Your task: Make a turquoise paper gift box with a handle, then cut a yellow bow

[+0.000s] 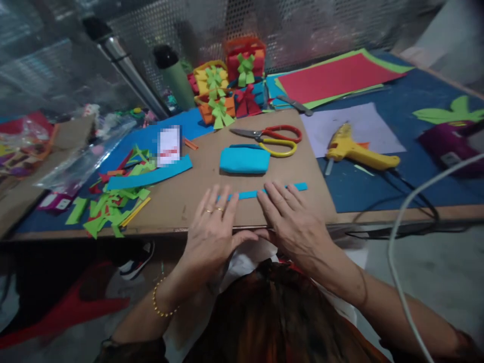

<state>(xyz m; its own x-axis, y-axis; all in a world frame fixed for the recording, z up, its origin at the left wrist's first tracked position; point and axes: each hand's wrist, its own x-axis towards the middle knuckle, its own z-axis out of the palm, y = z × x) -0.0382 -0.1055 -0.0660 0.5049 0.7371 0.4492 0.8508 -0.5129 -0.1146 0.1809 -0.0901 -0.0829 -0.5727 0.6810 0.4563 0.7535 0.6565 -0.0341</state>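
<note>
A narrow blue paper strip (247, 194) lies across the cardboard sheet near the table's front edge. My left hand (213, 222) rests flat over its left end, fingers stretched out. On its right part lies my right hand (290, 218), also flat with the fingers extended. Both thumbs point inward at the table edge, close together. Just beyond the strip sits a small folded blue paper piece (245, 160) with rounded sides. Behind that, scissors (270, 137) with one red and one yellow handle lie partly spread.
Paper scraps (109, 206) and a wider blue strip (151, 175) lie left. A yellow glue gun (353, 148) rests on pale paper at right, its cord trailing. Small paper baskets with bows (219, 108), a flask (172, 75) and coloured sheets (336, 78) stand behind. A white cable (397, 227) hangs at right.
</note>
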